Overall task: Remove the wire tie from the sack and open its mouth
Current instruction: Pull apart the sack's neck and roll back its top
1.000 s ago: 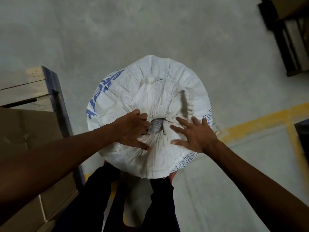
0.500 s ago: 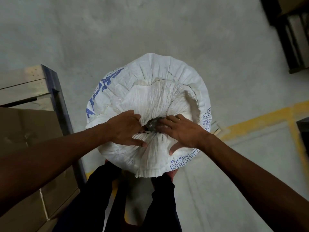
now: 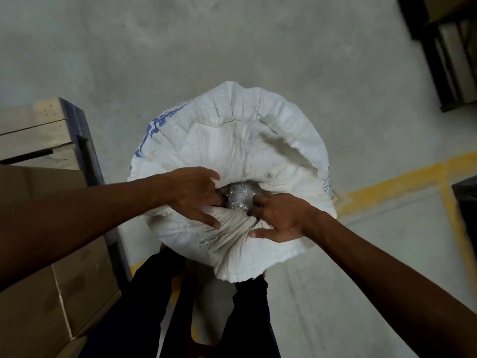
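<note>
White sack (image 3: 232, 140) mouth gripped by left hand (image 3: 192, 196), right hand (image 3: 280, 218) — fingertips hidden; tie unseen.

Single view, head-worn, wide-angle. Looks steeply down from above the person's own body, facing forward past both forearms to the floor (image 3: 258, 47). Close range: the sack (image 3: 232, 140) fills the centre, directly below the lens. Left hand (image 3: 193, 195) enters from the left edge, right hand (image 3: 281, 218) from the lower right. Legs show at the bottom. Frame edges bend: cartons (image 3: 38, 293) at left, dark frame (image 3: 444, 60) at upper right. No second view to overlap.
</note>
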`<state>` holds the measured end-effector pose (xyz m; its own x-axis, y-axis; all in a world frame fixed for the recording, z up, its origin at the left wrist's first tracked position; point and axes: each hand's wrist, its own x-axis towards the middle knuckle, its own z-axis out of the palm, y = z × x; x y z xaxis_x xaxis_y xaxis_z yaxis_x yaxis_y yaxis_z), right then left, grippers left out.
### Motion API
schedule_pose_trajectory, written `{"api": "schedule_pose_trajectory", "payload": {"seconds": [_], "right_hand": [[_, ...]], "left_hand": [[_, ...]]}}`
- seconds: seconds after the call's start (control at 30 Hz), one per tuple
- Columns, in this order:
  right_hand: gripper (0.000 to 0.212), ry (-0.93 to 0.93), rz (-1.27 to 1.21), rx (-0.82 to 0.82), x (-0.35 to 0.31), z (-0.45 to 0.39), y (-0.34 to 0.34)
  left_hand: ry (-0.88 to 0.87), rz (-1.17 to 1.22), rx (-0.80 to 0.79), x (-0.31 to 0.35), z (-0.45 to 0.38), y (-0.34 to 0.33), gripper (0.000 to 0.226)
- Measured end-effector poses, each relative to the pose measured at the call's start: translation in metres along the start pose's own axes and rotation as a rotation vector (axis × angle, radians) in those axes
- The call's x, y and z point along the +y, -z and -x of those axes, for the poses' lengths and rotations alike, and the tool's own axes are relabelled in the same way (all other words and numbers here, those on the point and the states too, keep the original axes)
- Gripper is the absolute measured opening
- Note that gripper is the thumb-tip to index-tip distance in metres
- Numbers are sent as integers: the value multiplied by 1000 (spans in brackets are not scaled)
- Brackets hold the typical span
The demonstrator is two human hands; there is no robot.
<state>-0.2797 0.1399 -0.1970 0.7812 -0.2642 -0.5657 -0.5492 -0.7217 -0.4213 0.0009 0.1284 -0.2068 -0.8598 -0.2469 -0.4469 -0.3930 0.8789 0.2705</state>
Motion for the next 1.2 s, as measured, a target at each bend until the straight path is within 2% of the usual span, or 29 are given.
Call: {"api": "schedule_pose_trajectory", "payload": {"seconds": [0.2,0.33,0.43,0.5,0.57,0.63,0.7,0.8,0.9,1.03,1.13,1.2], "right_hand": [[83,-68,84,26,13,23,-20],[86,-45,47,42,11,36,-28],[75,-11,52,31,10,34,-28],[61,13,73,29,5,33,-23],[53,28,56,31,0,34,-18],[54,11,15,-10,-6,35,-13],[58,-7,13,-41,-8,36,-11],[69,-37,-74,25,-5,38,-16],[77,-97,-38,94,-7,39,-30],[72,-125,-24,126,-16,38,-41],[64,-147,-94,90,-20,35,-42],[68,-164,-84,67,-23,33,-43]], "left_hand": [[128,14,84,-4,8,-13,90],[205,37,128,3,12,-21,79],[125,34,250,10,10,-26,76],[15,26,244,13,7,-27,77],[-62,86,165,18,3,-27,81],[-23,247,77,23,0,-21,79],[68,311,-21,25,1,-13,67],[100,225,20,24,5,-12,65],[192,280,82,22,13,-27,73],[139,285,146,31,17,-47,83],[55,325,235,36,13,-60,70],[68,328,244,37,13,-63,62]]}}
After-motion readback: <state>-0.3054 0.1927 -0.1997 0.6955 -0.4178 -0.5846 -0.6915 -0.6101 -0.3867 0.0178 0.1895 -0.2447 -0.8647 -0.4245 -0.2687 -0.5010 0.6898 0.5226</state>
